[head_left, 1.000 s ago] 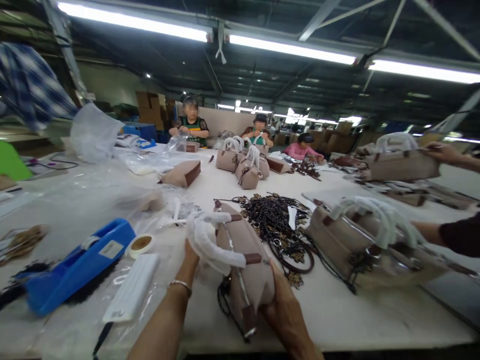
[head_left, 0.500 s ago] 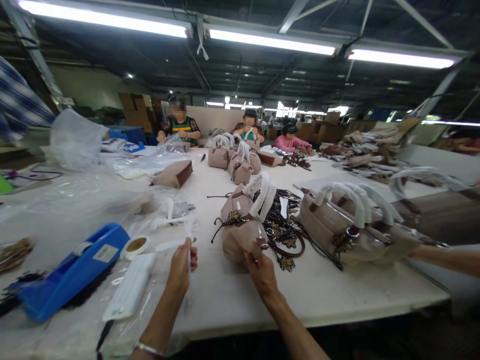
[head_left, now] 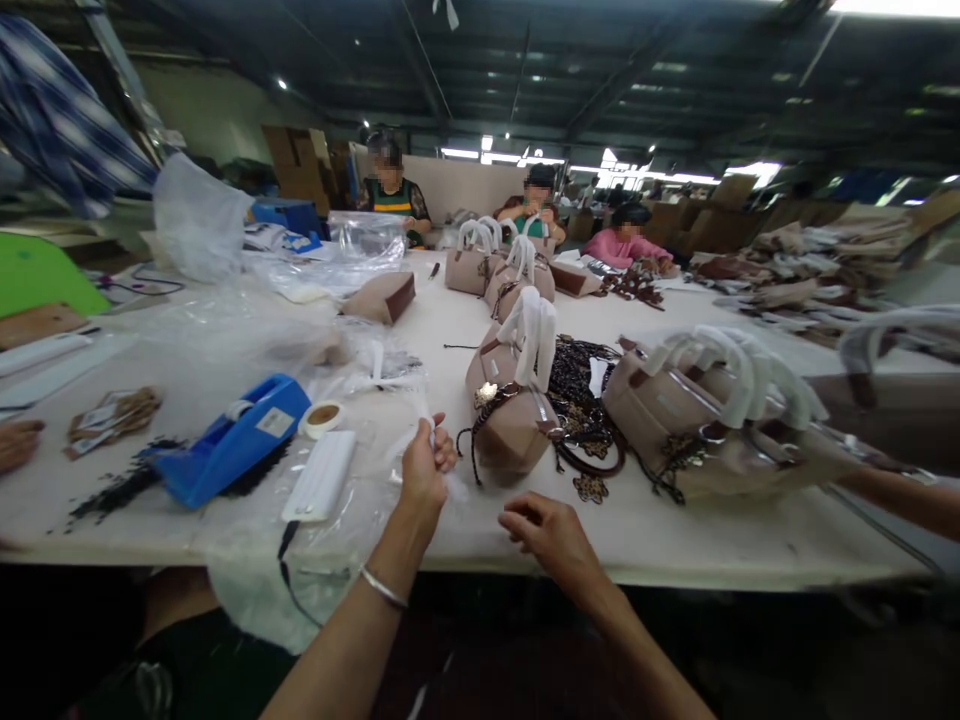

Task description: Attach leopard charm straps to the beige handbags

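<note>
My left hand (head_left: 427, 462) is closed around a bit of clear plastic film (head_left: 421, 400), just left of the nearest handbag. That beige handbag (head_left: 514, 440) stands on the table with its handles (head_left: 534, 330) wrapped in white and a dark tassel charm (head_left: 487, 396) on its front. My right hand (head_left: 553, 540) hovers in front of the bag, apart from it, fingers loosely bent and nothing in them. Behind and right of the bag lies a heap of dark cords (head_left: 581, 375) with leopard-print flower charms (head_left: 591, 487).
A blue tape dispenser (head_left: 232, 440), a tape roll (head_left: 322, 418) and a white power strip (head_left: 322, 478) lie to the left. Handbags (head_left: 675, 410) stand at right, beside a co-worker's arm (head_left: 900, 495). Several people sit across the table; loose plastic (head_left: 225, 340) covers its left side.
My right hand has let go of the handbag's lower edge and drawn back toward me. My left hand still holds the film. The camera view has turned and tilted down.
</note>
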Tool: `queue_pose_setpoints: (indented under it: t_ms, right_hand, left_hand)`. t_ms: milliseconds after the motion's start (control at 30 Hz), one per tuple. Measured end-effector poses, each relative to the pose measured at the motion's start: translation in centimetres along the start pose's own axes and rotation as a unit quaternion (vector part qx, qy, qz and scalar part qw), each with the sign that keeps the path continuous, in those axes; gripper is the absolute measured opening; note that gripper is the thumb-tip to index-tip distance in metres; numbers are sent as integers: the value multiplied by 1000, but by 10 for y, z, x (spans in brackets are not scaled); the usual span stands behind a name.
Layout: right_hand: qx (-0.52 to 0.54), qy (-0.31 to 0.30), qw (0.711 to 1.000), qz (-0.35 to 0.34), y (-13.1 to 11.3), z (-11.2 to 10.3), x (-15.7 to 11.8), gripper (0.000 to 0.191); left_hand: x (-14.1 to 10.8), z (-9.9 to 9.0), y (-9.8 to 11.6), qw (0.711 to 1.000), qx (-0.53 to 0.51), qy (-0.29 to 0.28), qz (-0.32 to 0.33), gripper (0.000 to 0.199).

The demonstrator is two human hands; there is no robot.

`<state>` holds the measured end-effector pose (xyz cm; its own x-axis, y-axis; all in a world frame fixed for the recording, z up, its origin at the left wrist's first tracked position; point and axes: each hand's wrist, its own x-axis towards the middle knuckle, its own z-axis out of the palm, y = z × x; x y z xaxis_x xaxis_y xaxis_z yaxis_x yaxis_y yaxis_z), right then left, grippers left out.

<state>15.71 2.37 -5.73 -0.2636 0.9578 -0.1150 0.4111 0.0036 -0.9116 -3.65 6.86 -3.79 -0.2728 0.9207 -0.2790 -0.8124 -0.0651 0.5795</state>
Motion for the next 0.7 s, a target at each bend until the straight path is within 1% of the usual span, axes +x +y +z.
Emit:
queue_pose_setpoints:
  t_ms: [67,133,200,300,400,533,600,700]
  right_hand:
    - [120,-34,992,24,-11,20,-5,32]
    - [187,-49,980,43,-17,35,-4,34]
    - [204,-51,976,56,-18,43,-1,33]
    - [202,-53,976,68,-15,43,1,35]
    - [199,-61,976,69,-16,39,1,34]
    - [148,-35,988,39,-18,27,-3,28]
    - [124,-29,991,35,-15,15,-10,26]
    - [124,-27,991,47,-1,-15,-28,27]
  left_hand:
    - [-6,5,-7,1000,-16,-6,-6,23]
    - [-12,7,-12,1000,-25,-8,-12,24]
    - [-15,8,-14,999,-29,-6,-13,24]
    - [-16,5,-14,999,-31,2,-11,25]
    - [-13,0,-13,1000,-28,11,-4,25]
    - [0,-7,-5,999,-7,28,18,24]
    - [13,-10,6,998,8,41,37,24]
    - [38,-15,28,995,37,63,69,24]
